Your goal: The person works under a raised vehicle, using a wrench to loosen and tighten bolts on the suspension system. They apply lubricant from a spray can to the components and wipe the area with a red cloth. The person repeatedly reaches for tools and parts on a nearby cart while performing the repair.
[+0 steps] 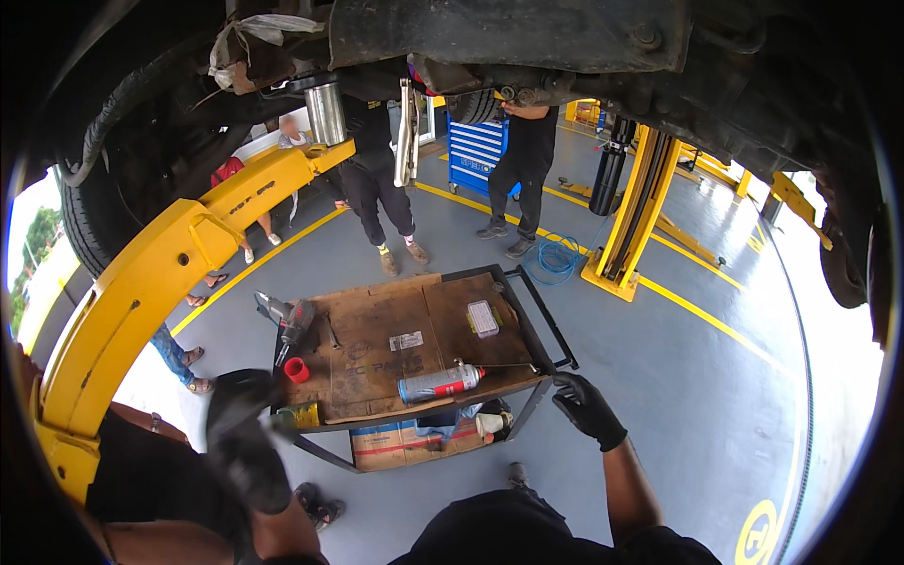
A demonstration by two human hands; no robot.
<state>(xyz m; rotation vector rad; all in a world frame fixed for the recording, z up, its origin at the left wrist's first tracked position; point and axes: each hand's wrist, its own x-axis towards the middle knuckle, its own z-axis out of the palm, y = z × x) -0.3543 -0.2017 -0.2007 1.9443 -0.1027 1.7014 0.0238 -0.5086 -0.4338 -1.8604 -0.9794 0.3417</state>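
Observation:
My left hand (247,443), in a black glove, is smeared by motion at the cart's left end. Its fingers cannot be made out, nor whether it holds anything. My right hand (589,411), also black-gloved, is beside the cart's near right corner with fingers apart and no object visible in it. Brown cardboard (377,330) covers the cart top. On it lie a blue, white and red spray can (439,384), a grey and red impact wrench (296,325), a red cup-like piece (297,370), a yellowish can (299,414) and a small clear-lidded box (483,318).
A vehicle underside (508,33) hangs overhead, held by a yellow lift arm (151,292) at left. A yellow lift post (636,217) stands at right, near a coiled blue hose (558,258). Several people stand around. A blue tool cabinet (476,151) is behind; boxes (386,447) fill the lower shelf.

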